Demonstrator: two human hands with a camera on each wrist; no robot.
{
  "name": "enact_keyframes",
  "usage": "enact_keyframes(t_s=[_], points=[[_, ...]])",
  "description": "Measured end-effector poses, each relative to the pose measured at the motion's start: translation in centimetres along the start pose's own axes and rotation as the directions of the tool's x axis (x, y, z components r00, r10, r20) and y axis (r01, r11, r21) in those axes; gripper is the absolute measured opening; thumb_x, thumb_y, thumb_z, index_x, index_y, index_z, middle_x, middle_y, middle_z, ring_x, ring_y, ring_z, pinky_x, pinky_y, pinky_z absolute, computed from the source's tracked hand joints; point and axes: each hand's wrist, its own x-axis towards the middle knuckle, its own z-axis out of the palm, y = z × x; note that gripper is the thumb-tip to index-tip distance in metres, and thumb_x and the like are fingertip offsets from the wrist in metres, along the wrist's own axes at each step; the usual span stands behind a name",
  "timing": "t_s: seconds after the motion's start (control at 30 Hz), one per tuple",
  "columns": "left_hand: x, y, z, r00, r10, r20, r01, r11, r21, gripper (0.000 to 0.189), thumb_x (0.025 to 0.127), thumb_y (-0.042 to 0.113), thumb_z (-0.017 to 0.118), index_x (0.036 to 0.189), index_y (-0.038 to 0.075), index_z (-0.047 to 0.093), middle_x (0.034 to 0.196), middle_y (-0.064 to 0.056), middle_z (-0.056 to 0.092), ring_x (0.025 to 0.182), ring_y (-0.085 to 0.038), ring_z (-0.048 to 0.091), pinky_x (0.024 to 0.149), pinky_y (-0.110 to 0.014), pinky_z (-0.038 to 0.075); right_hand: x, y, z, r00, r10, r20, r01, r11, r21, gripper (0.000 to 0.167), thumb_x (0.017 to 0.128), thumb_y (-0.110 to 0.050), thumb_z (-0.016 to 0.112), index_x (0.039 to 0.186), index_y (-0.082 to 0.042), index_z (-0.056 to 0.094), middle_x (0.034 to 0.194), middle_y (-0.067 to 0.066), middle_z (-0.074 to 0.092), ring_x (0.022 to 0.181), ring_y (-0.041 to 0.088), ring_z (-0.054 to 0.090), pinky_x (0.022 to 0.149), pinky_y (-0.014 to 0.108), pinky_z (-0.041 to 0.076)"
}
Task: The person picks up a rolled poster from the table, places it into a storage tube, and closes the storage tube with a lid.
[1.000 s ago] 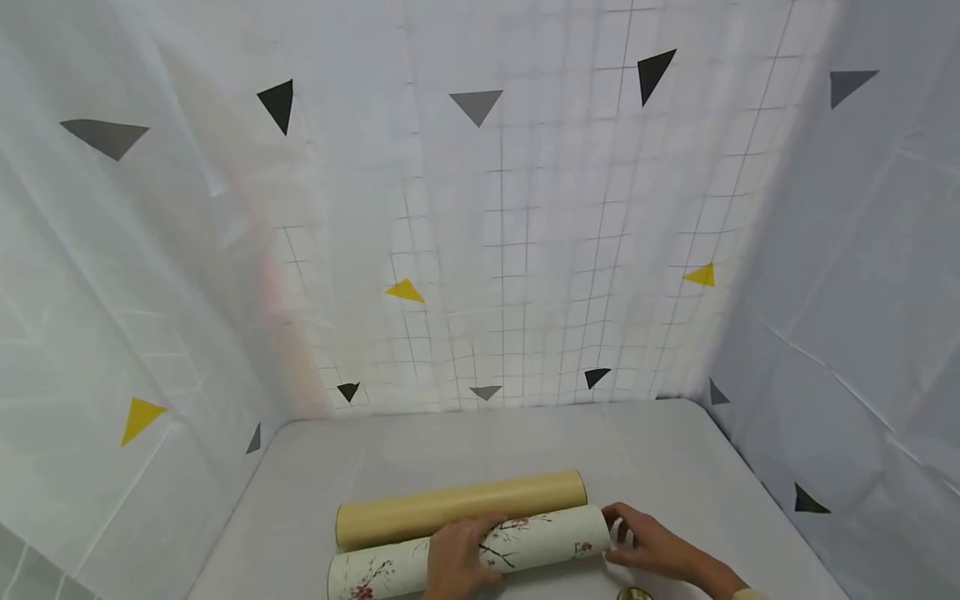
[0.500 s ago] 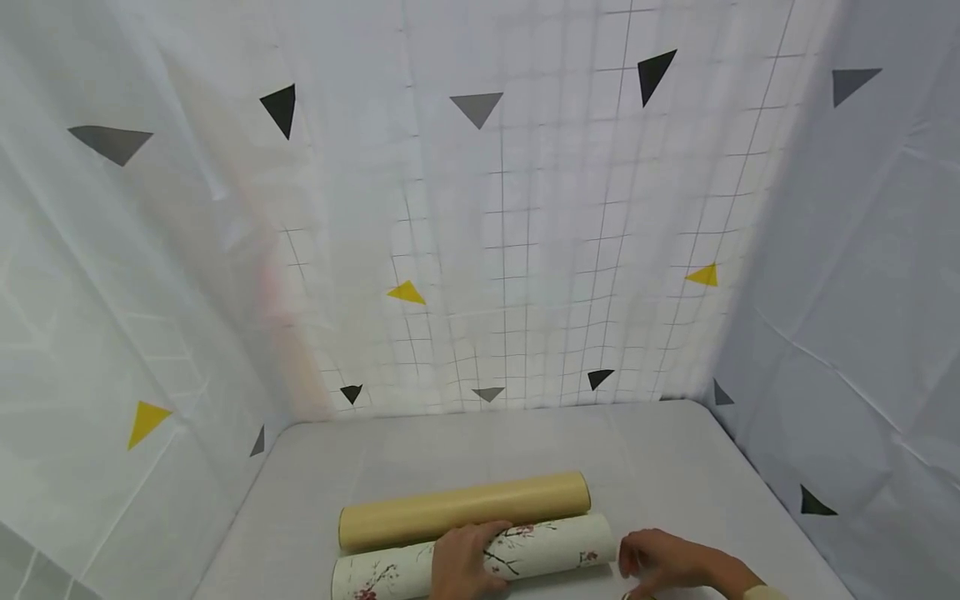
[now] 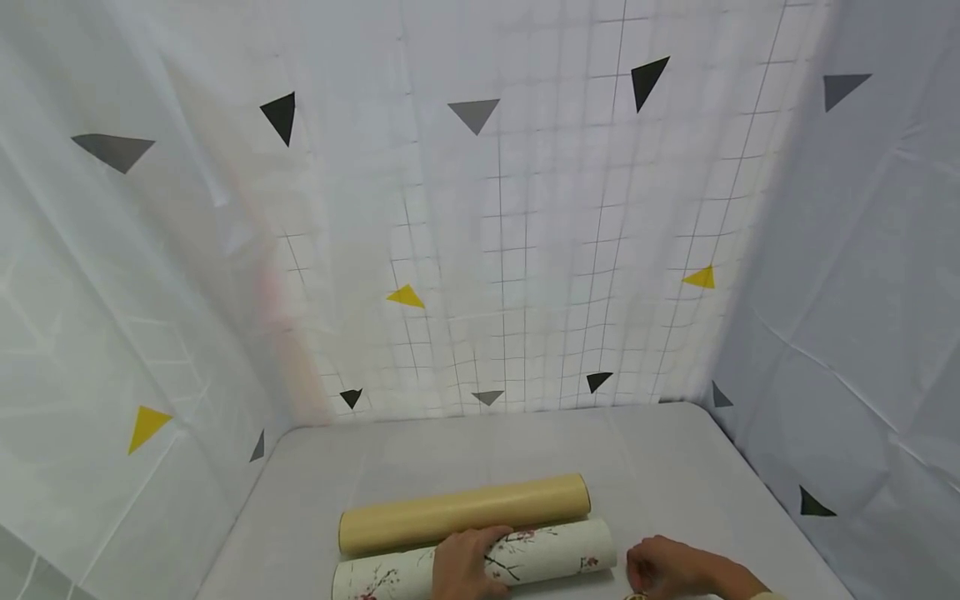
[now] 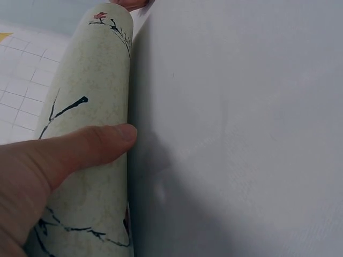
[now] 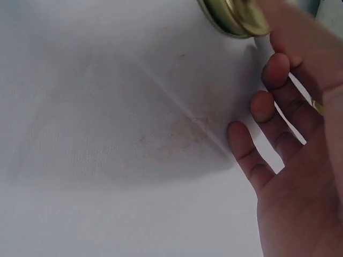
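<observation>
A cream roll of wallpaper [image 3: 551,552] with dark branches and red blossoms lies across the front of the table. My left hand [image 3: 465,565] grips it near its middle, the thumb over the near side in the left wrist view. Just past its right end is my right hand [image 3: 675,567], apart from the roll. That hand pinches a small shiny gold round thing [image 5: 228,19], with the thumb on it and the other fingers loosely bent. Only part of this thing shows; its kind cannot be told. Directly behind the wallpaper lies a plain tan roll [image 3: 465,512].
The white table [image 3: 480,446] has rounded far corners. Pale sheeting [image 3: 570,208] with a faint grid and grey, black and yellow triangles stands behind it, and more sheeting [image 3: 847,333] hangs at both sides.
The right hand has left the right end of the wallpaper roll, moved slightly right and nearer, and taken hold of the gold round thing. The left hand stays on the roll.
</observation>
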Motion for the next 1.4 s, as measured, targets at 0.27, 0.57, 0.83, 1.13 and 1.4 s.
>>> enact_keyframes(t_s=[0.27, 0.57, 0.83, 1.13, 1.4], points=[[-0.4, -0.1, 0.3, 1.0, 0.004, -0.009, -0.004, 1.0, -0.001, 0.076, 0.049, 0.046, 0.1, 0.12, 0.04, 0.073, 0.081, 0.017, 0.074, 0.058, 0.004, 0.051, 0.052, -0.019, 0.04, 0.1, 0.5, 0.2, 1.0, -0.029, -0.007, 0.029, 0.999, 0.03, 0.01, 0.093, -0.015, 0.073, 0.093, -0.007, 0.068, 0.08, -0.012, 0.064, 0.068, -0.007, 0.054, 0.061, 0.018, 0.047], [-0.4, 0.1, 0.4, 1.0, 0.006, -0.012, -0.006, 1.0, 0.008, 0.077, 0.047, 0.047, 0.101, 0.119, 0.04, 0.073, 0.083, 0.017, 0.075, 0.06, 0.004, 0.052, 0.053, -0.019, 0.04, 0.0, 1.0, 0.3, 0.983, 0.025, -0.183, -0.049, 0.991, -0.126, 0.014, 0.097, -0.027, 0.07, 0.095, -0.015, 0.063, 0.082, -0.013, 0.061, 0.07, -0.005, 0.051, 0.06, 0.023, 0.043], [-0.1, 0.0, 0.6, 1.0, -0.012, -0.024, 0.012, 1.0, -0.011, 0.077, 0.046, 0.039, 0.101, 0.117, 0.041, 0.074, 0.083, 0.019, 0.075, 0.06, 0.004, 0.054, 0.053, -0.019, 0.041, 0.0, 0.8, 0.6, 0.973, 0.057, -0.225, -0.095, 0.982, -0.161, 0.036, 0.09, -0.043, 0.077, 0.107, -0.016, 0.06, 0.089, -0.011, 0.059, 0.072, -0.003, 0.049, 0.061, 0.024, 0.04], [-0.1, 0.1, 0.6, 1.0, -0.014, -0.024, 0.015, 1.0, 0.02, 0.08, 0.045, 0.042, 0.102, 0.12, 0.04, 0.073, 0.082, 0.017, 0.075, 0.058, 0.002, 0.052, 0.052, -0.02, 0.04, 0.0, 1.0, 0.6, 0.967, 0.079, -0.243, -0.14, 0.96, -0.242, 0.052, 0.08, -0.051, 0.085, 0.116, -0.022, 0.06, 0.1, -0.011, 0.056, 0.079, -0.003, 0.048, 0.065, 0.022, 0.04], [-0.1, 0.2, 0.5, 0.999, -0.019, -0.031, 0.019, 1.0, 0.009, 0.079, 0.045, 0.042, 0.103, 0.118, 0.04, 0.074, 0.083, 0.017, 0.075, 0.059, 0.003, 0.053, 0.054, -0.019, 0.043, 0.2, 2.0, 0.3, 0.957, -0.024, -0.289, -0.074, 0.944, -0.322, 0.049, 0.087, -0.048, 0.079, 0.124, -0.02, 0.063, 0.117, -0.003, 0.053, 0.093, -0.004, 0.056, 0.072, 0.023, 0.05]])
